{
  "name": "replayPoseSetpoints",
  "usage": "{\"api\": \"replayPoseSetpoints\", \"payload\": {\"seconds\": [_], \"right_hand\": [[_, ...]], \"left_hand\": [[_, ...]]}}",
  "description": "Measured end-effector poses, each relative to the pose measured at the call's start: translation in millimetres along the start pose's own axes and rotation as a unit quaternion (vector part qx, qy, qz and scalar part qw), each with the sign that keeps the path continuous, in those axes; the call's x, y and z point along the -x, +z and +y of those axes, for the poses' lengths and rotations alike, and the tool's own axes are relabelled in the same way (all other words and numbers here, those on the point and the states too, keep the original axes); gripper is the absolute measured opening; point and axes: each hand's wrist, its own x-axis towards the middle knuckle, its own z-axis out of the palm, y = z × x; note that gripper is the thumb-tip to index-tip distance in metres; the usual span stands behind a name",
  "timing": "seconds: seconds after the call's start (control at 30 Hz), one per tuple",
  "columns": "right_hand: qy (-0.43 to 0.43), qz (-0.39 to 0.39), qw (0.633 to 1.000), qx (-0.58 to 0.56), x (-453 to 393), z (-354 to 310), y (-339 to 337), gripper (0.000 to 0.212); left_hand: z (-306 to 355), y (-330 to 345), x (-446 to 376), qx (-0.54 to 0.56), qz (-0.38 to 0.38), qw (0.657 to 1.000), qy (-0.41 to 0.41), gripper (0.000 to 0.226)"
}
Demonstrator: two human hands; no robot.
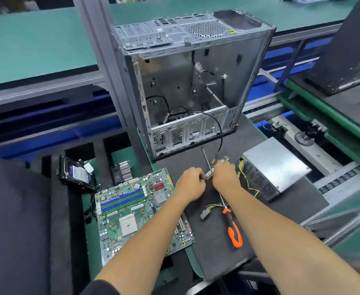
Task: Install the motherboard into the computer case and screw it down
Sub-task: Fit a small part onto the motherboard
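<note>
Both hands, left (190, 183) and right (225, 176), pinch a small card (209, 173) mid-frame; board (132, 211) lower left, outside case (187, 86); cable (214, 124) tug could snag card

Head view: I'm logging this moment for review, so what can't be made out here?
- What the left hand and right hand pinch: a small part, mostly covered by fingers.
- Motherboard, right part: hidden by the left forearm.
- Screwdriver shaft: middle passes under the hands.
- Second case: blurred, cut by the right edge.
</note>
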Motion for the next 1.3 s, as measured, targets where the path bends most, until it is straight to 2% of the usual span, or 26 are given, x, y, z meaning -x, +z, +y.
{"api": "replayPoseSetpoints", "payload": {"seconds": [0.2, 0.33, 0.43, 0.5, 0.53, 0.63, 0.8, 0.9, 1.0, 1.07, 1.2, 1.3], "right_hand": [[0.003, -0.01, 0.998, 0.054, -2.2, -2.3, -8.4, 0.038], [-0.013, -0.008, 0.997, 0.07, -7.9, -3.1, -18.7, 0.03], [0.0, 0.014, 0.999, 0.031, -4.7, -15.2, -28.9, 0.032], [-0.02, 0.042, 0.999, -0.004, 3.3, -33.4, -36.0, 0.029], [-0.037, 0.052, 0.998, -0.028, 7.3, -44.0, -39.2, 0.027], [-0.123, 0.055, 0.986, -0.101, 29.4, -84.6, -43.8, 0.038], [-0.328, -0.033, 0.935, -0.134, 75.9, -148.3, -40.6, 0.041], [-0.405, -0.073, 0.903, -0.124, 99.3, -172.7, -35.2, 0.04], [-0.461, -0.105, 0.876, -0.095, 117.1, -186.0, -22.2, 0.037], [-0.482, -0.108, 0.867, -0.06, 125.2, -189.5, -10.5, 0.032], [-0.495, -0.112, 0.859, -0.06, 134.3, -186.2, 9.8, 0.054], [-0.496, -0.113, 0.858, -0.072, 135.5, -178.0, 20.8, 0.065]], "left_hand": [[-11.8, -15.0, 3.4, 0.011, 0.005, 1.0, -0.019, 0.017], [-19.4, -25.6, 7.0, 0.027, 0.024, 0.999, -0.018, 0.016], [-27.9, -33.9, 13.2, 0.035, 0.045, 0.998, -0.023, 0.016], [-36.1, -40.4, 20.1, 0.046, 0.064, 0.996, -0.032, 0.016], [-39.1, -43.9, 23.3, 0.059, 0.073, 0.995, -0.04, 0.017], [-52.7, -60.2, 38.9, 0.108, 0.121, 0.984, -0.076, 0.02], [-89.7, -100.2, 74.8, 0.15, 0.191, 0.961, -0.13, 0.024], [-114.5, -122.3, 102.8, 0.258, 0.208, 0.926, -0.181, 0.025], [-129.9, -128.7, 135.1, 0.404, 0.168, 0.872, -0.22, 0.026], [-137.9, -126.4, 150.5, 0.451, 0.14, 0.849, -0.238, 0.028], [-149.4, -111.9, 167.5, 0.461, 0.124, 0.85, -0.222, 0.014], [-155.1, -100.7, 173.7, 0.444, 0.152, 0.853, -0.227, 0.018]]}}
